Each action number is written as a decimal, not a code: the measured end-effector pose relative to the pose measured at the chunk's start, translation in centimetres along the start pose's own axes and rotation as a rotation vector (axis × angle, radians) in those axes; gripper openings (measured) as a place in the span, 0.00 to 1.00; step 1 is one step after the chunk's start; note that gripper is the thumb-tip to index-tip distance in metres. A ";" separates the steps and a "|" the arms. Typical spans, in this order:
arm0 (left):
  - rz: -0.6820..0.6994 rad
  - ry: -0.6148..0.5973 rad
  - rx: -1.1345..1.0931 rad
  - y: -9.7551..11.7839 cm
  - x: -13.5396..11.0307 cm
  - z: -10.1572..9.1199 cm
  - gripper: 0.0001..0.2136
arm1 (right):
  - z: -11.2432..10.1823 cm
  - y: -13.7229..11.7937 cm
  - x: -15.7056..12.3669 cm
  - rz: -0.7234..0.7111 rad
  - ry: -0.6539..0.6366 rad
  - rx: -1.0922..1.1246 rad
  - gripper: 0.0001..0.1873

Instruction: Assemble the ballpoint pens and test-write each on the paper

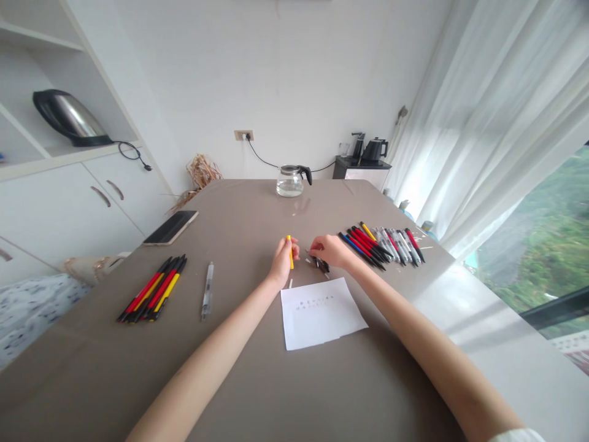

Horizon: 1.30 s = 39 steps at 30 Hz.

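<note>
My left hand (284,259) is closed around a yellow pen barrel (290,252), held upright above the brown table (257,380). My right hand (329,250) is pinched on a small dark pen part (321,264) lying on the table just to the right of the left hand. A few tiny white and dark bits lie between and below the hands. A white sheet of paper (319,313) with small marks lies right in front of both hands.
A bundle of red, yellow and black pens (154,290) lies at the left, with a single clear pen (208,290) beside it. Several mixed pens (384,244) lie at the right. A dark notebook (172,226) and a glass jug (291,180) sit farther back.
</note>
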<state>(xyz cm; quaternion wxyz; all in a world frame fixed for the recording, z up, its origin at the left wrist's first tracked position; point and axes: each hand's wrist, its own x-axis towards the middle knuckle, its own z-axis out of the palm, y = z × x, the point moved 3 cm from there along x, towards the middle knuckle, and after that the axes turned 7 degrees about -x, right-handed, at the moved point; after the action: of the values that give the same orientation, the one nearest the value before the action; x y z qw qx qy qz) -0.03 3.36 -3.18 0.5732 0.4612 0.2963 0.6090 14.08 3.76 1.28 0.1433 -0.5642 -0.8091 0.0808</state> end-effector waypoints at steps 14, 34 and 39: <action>0.031 0.137 0.925 2.3 -0.3 -1.1 0.12 | 1.1 0.0 0.1 -0.022 0.001 0.018 0.08; 0.186 0.153 1.108 2.9 -0.3 -1.7 0.10 | 0.3 -0.1 -0.2 0.050 0.024 -0.043 0.15; 0.449 0.106 1.180 7.1 -0.6 -0.8 0.07 | -1.8 -0.5 -0.5 0.075 0.139 0.027 0.15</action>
<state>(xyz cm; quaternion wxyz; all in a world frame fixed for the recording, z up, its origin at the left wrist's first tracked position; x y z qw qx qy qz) -3.77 1.72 2.68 0.0652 0.7196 0.5064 0.4707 14.43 3.07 3.08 0.2036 -0.5964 -0.7743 0.0576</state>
